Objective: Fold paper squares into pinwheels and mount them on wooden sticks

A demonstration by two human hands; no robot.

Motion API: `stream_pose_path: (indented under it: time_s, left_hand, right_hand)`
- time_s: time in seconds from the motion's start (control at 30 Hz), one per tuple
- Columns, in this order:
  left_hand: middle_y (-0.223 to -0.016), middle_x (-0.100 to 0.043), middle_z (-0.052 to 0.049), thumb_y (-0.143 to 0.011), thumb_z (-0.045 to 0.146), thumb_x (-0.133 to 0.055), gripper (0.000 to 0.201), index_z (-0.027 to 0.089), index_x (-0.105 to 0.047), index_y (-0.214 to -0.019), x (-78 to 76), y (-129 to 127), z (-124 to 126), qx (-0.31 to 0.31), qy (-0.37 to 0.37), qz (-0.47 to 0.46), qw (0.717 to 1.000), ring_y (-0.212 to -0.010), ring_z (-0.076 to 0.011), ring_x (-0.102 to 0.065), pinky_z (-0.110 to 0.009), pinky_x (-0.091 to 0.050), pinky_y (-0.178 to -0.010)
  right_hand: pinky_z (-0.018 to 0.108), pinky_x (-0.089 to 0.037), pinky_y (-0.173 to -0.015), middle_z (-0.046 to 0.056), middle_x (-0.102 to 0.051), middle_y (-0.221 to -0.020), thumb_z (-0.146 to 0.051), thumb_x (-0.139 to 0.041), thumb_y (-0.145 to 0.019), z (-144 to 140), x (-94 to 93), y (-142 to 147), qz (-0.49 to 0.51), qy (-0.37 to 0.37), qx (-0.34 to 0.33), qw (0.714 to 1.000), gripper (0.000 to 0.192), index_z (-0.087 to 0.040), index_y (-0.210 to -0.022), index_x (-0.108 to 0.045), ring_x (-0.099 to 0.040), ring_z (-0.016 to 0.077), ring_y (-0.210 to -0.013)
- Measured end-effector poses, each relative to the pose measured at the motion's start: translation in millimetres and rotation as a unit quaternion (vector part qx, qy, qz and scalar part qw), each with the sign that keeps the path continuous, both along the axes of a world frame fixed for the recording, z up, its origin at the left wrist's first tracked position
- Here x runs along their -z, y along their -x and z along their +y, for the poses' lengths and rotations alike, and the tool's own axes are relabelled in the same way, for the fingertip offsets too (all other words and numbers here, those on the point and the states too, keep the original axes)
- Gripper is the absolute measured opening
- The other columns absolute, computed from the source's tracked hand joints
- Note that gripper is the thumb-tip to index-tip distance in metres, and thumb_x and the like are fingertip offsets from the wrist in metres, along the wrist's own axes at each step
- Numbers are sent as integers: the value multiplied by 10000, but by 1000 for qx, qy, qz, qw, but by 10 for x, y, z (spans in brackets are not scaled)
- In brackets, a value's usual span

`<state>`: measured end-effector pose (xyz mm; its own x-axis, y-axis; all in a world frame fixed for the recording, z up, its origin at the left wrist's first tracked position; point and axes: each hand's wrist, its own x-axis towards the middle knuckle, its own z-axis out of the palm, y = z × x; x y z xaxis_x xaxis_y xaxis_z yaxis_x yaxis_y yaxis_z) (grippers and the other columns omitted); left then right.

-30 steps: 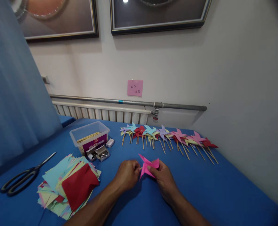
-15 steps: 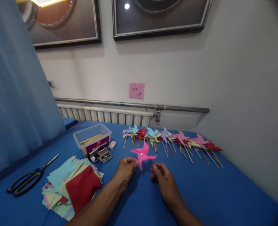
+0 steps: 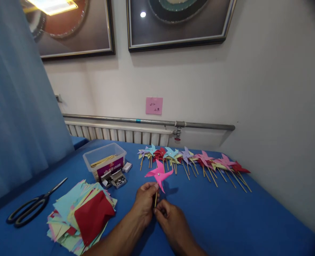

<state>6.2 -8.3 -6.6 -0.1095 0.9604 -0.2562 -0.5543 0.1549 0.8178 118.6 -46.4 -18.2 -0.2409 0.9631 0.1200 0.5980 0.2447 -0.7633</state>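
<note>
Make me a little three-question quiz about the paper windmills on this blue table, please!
1. What colour is the pinwheel on the stick that both hands are holding?
2. True or false: the scissors lie on the stack of paper squares.
3. What is in the clear plastic box? A) sticks B) scissors C) pinwheels

Key:
1. Pink; the left hand and the right hand both pinch its stick.
2. False; they lie on the tablecloth, left of the stack.
3. A

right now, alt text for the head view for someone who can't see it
Both hands, left hand and right hand, hold up a pink pinwheel by its stick over a blue table. Behind lies a row of finished pinwheels.
</note>
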Motion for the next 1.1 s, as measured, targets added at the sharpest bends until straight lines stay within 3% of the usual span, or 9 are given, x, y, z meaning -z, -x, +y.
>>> stream_pose_path:
  time_s: [0.23,0.6,1.1]
  left_hand:
    - [-541,-550,49,-455,382,-905,455,163,-589,-700,9,-14,2,-9,9,-16,1000,-513,-92,-509,-229,-401,-512]
    - [-576,-577,29,-507,393,-872,399,151,-622,-700,93,-5,35,-2,-21,15,1000,-513,-89,-515,-230,-393,-534]
    - [-530,-551,33,-483,440,-875,443,136,-644,-709,135,34,74,20,-33,58,998,-472,-81,-470,-226,-374,-488]
  right_hand:
    - [260,-380,-614,38,-757,-802,-268,-527,-880,8,9,33,-30,-1,30,999,160,-217,-786,-646,-675,195,-739]
    - [254,-375,-584,19,-727,-715,-320,-514,-892,82,73,-43,-3,-13,67,998,196,-221,-798,-654,-649,179,-651]
    - [238,-356,-601,7,-743,-754,-234,-545,-886,57,27,-101,-49,-33,85,995,142,-224,-800,-657,-648,156,-671]
